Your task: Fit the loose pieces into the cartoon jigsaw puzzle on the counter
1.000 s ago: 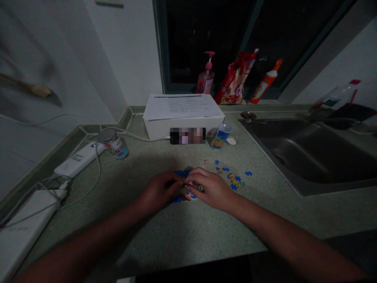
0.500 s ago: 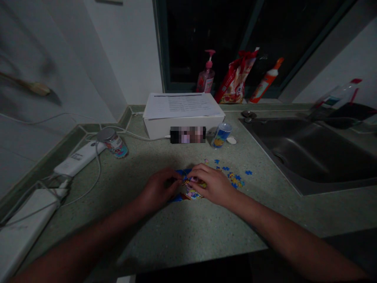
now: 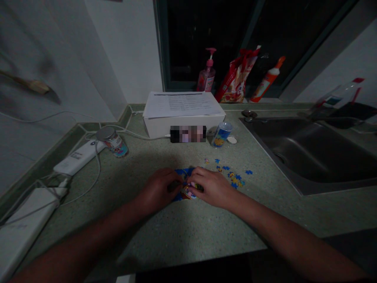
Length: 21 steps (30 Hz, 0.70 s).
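Observation:
A small patch of joined jigsaw pieces (image 3: 187, 191), blue at its edges and multicoloured in the middle, lies on the speckled green countertop (image 3: 188, 232). My left hand (image 3: 157, 189) rests at its left side, with the fingertips curled in against the patch. My right hand (image 3: 212, 187) lies over its right side, with the fingers touching the pieces. Both hands hide much of the patch, and I cannot tell whether either one holds a piece. Several loose jigsaw pieces (image 3: 234, 179), mostly blue and yellow, lie scattered just beyond my right hand.
Behind the pieces stand a white box (image 3: 182, 126) topped with a printed sheet, a blue can (image 3: 221, 134) and a jar (image 3: 112, 142). A steel sink (image 3: 306, 153) lies to the right. A white power strip (image 3: 79, 158) and cables run along the left.
My hands have closed in over the joined pieces and now hide more of them. The view has shifted slightly, and the loose pieces have not moved on the counter.

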Motion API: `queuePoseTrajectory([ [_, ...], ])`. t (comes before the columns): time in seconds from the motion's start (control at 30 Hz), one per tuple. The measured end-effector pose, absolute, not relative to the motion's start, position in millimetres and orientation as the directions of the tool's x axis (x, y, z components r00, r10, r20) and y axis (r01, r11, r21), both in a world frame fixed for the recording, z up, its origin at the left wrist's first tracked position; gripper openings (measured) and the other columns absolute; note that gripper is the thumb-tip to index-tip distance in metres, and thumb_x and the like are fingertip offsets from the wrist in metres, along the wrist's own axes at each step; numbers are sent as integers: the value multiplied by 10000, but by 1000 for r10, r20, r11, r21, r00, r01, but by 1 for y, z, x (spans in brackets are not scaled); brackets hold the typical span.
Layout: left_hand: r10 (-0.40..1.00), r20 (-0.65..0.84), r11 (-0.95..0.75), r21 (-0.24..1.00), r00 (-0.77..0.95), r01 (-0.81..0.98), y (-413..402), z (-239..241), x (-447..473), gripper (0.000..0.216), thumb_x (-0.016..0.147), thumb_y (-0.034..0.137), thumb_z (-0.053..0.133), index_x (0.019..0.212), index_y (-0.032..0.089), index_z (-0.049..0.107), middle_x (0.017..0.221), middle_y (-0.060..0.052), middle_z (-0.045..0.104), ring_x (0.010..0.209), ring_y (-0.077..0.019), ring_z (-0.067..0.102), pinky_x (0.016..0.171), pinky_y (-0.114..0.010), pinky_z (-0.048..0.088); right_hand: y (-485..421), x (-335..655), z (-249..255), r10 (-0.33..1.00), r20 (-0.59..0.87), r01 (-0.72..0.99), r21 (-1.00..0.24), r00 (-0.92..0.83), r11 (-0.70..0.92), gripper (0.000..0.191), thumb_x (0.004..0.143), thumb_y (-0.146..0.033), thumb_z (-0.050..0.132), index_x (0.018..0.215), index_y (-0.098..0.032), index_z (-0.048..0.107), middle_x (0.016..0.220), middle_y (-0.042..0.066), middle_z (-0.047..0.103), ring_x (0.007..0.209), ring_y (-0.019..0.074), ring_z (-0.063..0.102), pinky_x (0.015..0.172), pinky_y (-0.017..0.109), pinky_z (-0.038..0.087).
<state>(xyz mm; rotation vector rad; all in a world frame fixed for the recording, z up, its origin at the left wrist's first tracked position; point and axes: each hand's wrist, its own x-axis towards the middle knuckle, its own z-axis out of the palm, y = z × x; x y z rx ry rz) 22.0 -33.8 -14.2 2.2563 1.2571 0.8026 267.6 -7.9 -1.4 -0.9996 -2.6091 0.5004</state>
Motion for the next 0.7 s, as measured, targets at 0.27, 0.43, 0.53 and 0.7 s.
queuePoseTrajectory([
  [0.27,855,275,-507,616,439,603,-33,-15,22,39,930,223,715,907,241,741,888,-38,745,864,-226,667,848,-398,518,-8,268,-5,677,147,568,-434,-722,699,95,993,-262,737,1087,-246,746,1070,34,716,919,183,686,745,301,509],
  [0.43,849,279,-519,594,448,614,-33,-15,22,43,924,213,715,904,246,733,877,-38,739,855,-228,662,836,-395,506,-9,267,-4,676,132,573,-428,-725,698,93,987,-246,741,1080,-242,749,1068,38,714,915,186,683,734,303,502],
  [0.53,844,278,-529,573,458,627,-33,-15,23,51,919,193,732,904,241,724,884,-38,742,859,-234,668,828,-400,490,-9,266,-3,677,123,577,-426,-726,697,90,977,-256,761,1065,-242,747,1061,35,714,909,187,680,730,303,497],
  [0.7,840,289,-537,563,459,628,-33,-15,22,50,928,187,723,913,235,724,900,-39,747,864,-234,675,828,-398,485,-10,266,-2,678,112,583,-423,-726,694,103,973,-260,771,1071,-233,751,1058,43,715,914,195,687,730,306,499],
])
